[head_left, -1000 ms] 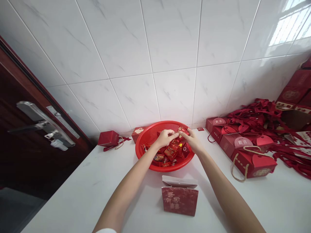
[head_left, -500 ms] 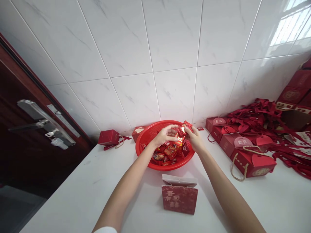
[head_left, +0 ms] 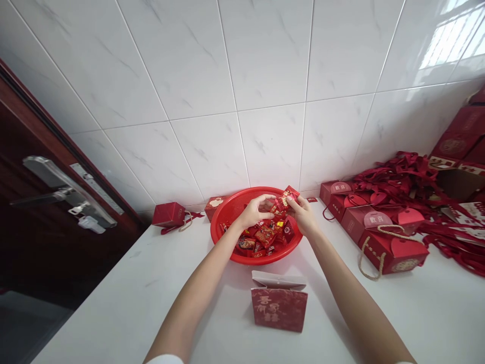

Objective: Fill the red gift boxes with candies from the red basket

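Basket (head_left: 261,260), red, perforated: on the worktop (head_left: 113,303), containing wrapped sweets (head_left: 265,236), apparently set centrally so both hands reach in. Carton (head_left: 279,309), red: upright at six o'clock from the basket, top open, presumably for easy access. Boxes (head_left: 403,255), several: grouped at three o'clock. Right hand (head_left: 304,216): grip closed, thumb and fingers pinching a red packet (head_left: 292,190) above the basket's one o'clock side, seemingly by its edge. Left hand (head_left: 254,212): grip half spread beside that packet; contact cannot be told.
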Available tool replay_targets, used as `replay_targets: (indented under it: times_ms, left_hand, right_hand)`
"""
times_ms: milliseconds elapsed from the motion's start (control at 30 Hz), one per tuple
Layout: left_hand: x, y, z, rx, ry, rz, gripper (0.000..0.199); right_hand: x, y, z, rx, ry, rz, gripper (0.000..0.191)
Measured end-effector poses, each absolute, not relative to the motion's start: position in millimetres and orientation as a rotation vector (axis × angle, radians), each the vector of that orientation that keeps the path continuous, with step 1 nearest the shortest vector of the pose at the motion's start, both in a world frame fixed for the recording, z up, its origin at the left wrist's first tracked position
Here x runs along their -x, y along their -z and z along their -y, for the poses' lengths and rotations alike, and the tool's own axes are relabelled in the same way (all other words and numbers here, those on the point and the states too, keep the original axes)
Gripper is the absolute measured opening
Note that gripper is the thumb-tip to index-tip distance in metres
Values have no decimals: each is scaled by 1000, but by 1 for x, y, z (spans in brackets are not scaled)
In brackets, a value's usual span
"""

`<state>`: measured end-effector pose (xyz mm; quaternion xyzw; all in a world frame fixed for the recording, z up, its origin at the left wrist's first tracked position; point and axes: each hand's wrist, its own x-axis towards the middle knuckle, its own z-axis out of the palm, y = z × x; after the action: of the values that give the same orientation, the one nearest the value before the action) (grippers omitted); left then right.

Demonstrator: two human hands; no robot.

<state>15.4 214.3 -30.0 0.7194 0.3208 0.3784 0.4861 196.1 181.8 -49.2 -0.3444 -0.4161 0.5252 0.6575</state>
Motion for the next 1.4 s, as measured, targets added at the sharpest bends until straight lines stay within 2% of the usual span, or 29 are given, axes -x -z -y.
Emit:
replay_targets:
  times_ms: [167,333,433,533,633,767,900,1033,1133,1233,1400]
  left_hand:
    - [-15,38,-220,-1819,-765,-770,57]
    - [-26,58,-218,-2208,-476,-857,30]
    - [-40,64,-212,-2475,-240,-831,21]
    - [-48,65,-213,-2594,-101,-1100,14]
    - [-42,67,-224,-2575,-110,-1371,15]
    - [-27,63,-232,-2554,-153,-1431,21]
    - [-33,56,-219,-2598,-124,-1095,39]
    - [-50,55,-205,-2669,66,-818,56]
    - [-52,55,-205,-2645,220,-1046,39]
    - [-46,53,-211,-2576,214,-1253,23]
    - [-30,46,-224,-2451,-11,-1513,26]
  right_hand:
    - [-199,53,-187,728,-1157,824,36]
    - [-203,55,-190,686,-1159,743,31]
    - [-202,55,-190,674,-1160,735,31]
    - [-201,56,-190,689,-1144,758,31]
    - [-200,55,-190,695,-1152,731,31]
    - [-198,52,-189,670,-1173,670,33]
    - [-198,49,-187,649,-1194,645,33]
    - [-199,49,-186,633,-1218,617,33]
    - [-199,49,-186,613,-1237,597,34]
    - [-198,48,-186,616,-1233,599,34]
    - [-197,48,-185,624,-1217,633,33]
